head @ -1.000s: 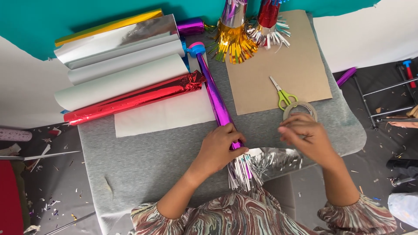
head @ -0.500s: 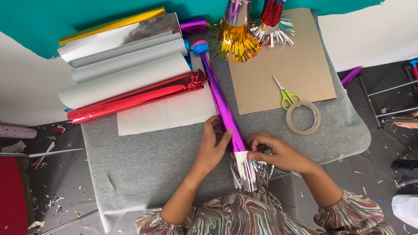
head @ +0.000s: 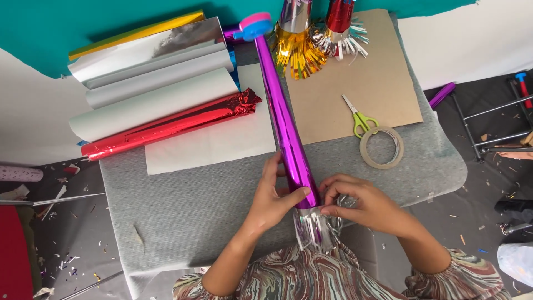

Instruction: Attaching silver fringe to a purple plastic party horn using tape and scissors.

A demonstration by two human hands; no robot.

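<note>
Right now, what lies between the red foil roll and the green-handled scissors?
In the head view, the long purple foil cone lies between the red foil roll and the scissors, over white paper and the cardboard sheet's edge.

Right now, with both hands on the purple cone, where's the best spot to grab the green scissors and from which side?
Take the green-handled scissors by the handle loops, coming from above on the side near the tape roll. They lie flat on the cardboard sheet, blades pointing away toward the foil cones, loops toward the person. The right hand is likely the closer one; the left hand sits across the purple cone.
</note>
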